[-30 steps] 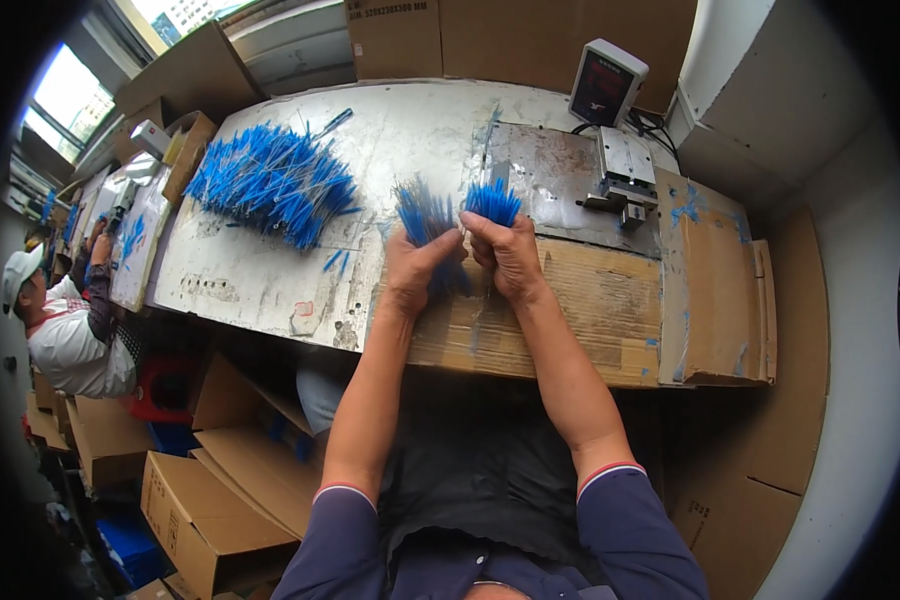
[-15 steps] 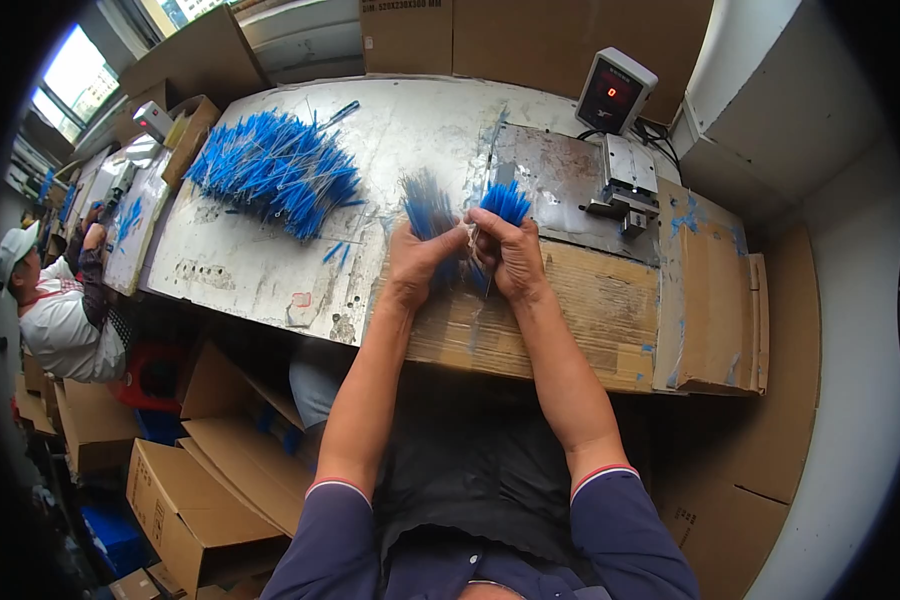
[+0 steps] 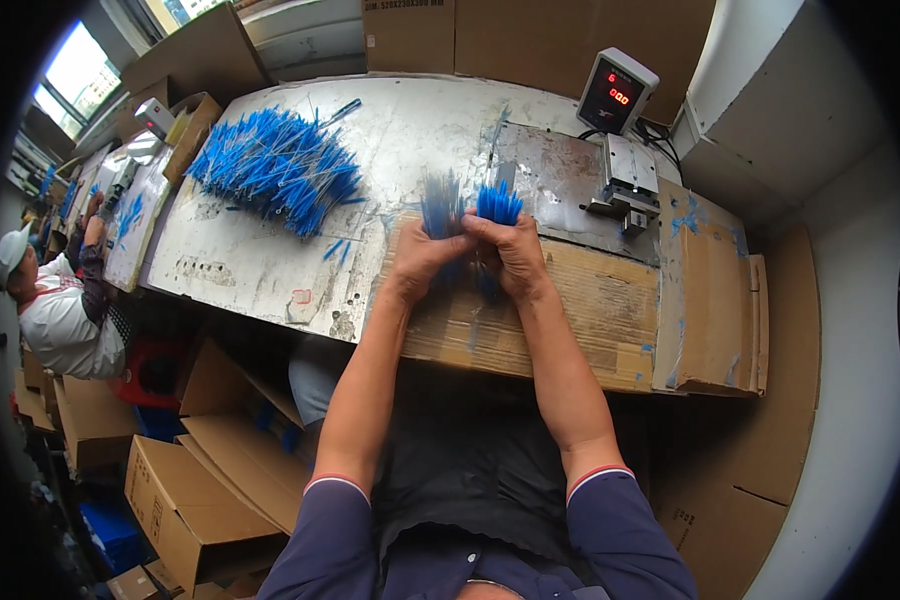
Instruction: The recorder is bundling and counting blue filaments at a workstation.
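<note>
Both hands at bench front edge, over cardboard sheet (image 3: pixel 570 310); left hand (image 3: pixel 420 262) and right hand (image 3: pixel 510 255) each had fingers clenched round blue stick bundle (image 3: pixel 497 203); big blue stick pile (image 3: pixel 275 170) near back-left corner looked mostly unsorted; judged early stage.

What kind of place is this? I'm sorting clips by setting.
Most likely a small workshop or packing line: a worn worktable bears a heap of blue sticks, flattened cardboard boxes lie below, a small bench machine stands by, and another worker sits alongside.
</note>
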The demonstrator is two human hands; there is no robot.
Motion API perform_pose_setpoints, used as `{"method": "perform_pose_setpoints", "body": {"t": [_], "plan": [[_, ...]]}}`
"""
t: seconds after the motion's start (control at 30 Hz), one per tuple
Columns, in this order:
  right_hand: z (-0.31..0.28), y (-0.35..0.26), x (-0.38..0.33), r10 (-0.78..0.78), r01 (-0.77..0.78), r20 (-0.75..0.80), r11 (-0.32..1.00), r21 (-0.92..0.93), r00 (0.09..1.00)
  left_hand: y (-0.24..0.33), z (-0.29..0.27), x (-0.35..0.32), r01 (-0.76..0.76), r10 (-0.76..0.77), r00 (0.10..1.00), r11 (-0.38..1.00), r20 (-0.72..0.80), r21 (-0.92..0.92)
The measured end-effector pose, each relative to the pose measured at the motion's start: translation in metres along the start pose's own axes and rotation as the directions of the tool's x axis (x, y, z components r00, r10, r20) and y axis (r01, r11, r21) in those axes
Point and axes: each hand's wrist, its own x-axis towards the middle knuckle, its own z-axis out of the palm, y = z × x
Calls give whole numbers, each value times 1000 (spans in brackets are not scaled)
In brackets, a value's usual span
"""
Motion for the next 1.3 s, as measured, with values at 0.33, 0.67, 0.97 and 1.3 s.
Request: {"method": "perform_pose_setpoints", "body": {"t": [0.33, 0.67, 0.97, 1.3], "plan": [[-5, 2, 3, 56, -67, 66, 979, 194, 996, 8, 7, -7, -31, 31, 999, 1000, 4, 3], [1, -1, -1, 95, -93, -5, 984, 152, 996, 8, 2, -7, -13, 15, 1000, 998, 28, -60], [2, 10, -1, -168, 162, -67, 984, -79, 984, 7, 11, -7, -57, 57, 997, 998, -58, -4], [-7, 10, 1, -205, 225, -130, 959, 174, 970, -1, 0, -1, -69, 50, 993, 980, -107, -184]]}}
